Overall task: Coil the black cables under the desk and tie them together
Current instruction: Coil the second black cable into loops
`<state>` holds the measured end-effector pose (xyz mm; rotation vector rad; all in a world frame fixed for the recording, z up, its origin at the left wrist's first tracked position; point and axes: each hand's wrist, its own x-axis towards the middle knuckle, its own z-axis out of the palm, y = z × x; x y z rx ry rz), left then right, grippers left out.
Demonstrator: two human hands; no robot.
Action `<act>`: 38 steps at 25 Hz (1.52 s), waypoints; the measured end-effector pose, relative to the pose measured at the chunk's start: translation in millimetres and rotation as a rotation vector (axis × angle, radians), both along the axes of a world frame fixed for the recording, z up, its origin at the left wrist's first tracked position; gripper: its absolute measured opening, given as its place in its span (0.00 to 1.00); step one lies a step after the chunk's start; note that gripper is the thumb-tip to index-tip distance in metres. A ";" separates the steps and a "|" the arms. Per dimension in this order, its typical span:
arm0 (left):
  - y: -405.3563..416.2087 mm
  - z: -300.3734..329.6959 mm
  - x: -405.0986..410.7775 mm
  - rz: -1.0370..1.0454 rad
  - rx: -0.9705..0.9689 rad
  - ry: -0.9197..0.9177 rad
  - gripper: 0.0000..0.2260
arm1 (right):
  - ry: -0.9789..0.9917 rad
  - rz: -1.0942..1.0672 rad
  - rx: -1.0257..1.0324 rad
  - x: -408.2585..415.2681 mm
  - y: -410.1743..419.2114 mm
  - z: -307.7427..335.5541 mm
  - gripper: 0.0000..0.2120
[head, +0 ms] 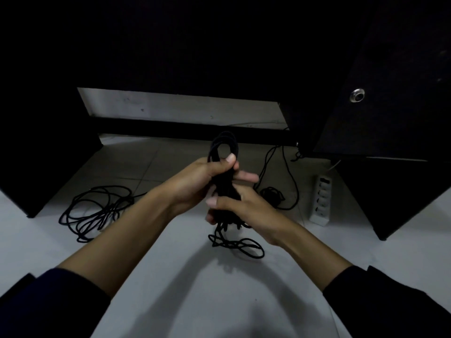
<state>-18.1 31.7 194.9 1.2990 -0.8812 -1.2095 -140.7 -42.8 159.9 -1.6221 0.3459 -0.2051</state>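
At frame centre, you hold the coiled cable bundle [223, 176] upright above the floor [170, 276]: your left hand [195, 181] grips its upper half, your right hand [240, 206] grips the lower half, tail loops trailing on the floor. Judged stage: binding this coil. Next, wrap the tail tightly. A loose cable pile [95, 211] at left centre awaits coiling.

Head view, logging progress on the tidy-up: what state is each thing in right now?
Cable bundle: coiled, held upright, loose end trailing on the floor.
Left hand: grips the bundle's upper part.
Right hand: grips the bundle lower down.
Loose cable: lying in untidy loops on the floor, untouched.
Small cable coil: on the floor.
Power strip: on the floor beside the desk panel.
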 end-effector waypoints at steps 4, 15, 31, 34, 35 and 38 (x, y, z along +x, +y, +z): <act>-4.2 -6.8 -4.0 0.159 -0.076 0.139 0.10 | -0.043 -0.072 0.073 1.1 9.6 -1.4 0.06; -13.5 -21.0 -9.1 0.208 -0.157 0.091 0.18 | 0.056 0.012 0.136 -8.5 -3.4 -11.4 0.19; -4.8 -39.5 4.0 0.212 0.073 0.271 0.21 | -0.029 -0.068 -0.803 -17.8 -42.5 6.4 0.03; -6.0 -39.5 2.6 0.237 0.067 0.142 0.21 | -0.051 -0.056 -0.822 -14.3 -35.1 17.3 0.04; -5.6 -39.7 2.5 0.236 0.073 0.105 0.22 | -0.057 -0.054 -0.818 -13.4 -33.1 19.6 0.06; -3.5 -39.2 -1.2 0.174 0.103 0.076 0.25 | -0.072 -0.085 -0.947 -9.9 -30.2 19.5 0.13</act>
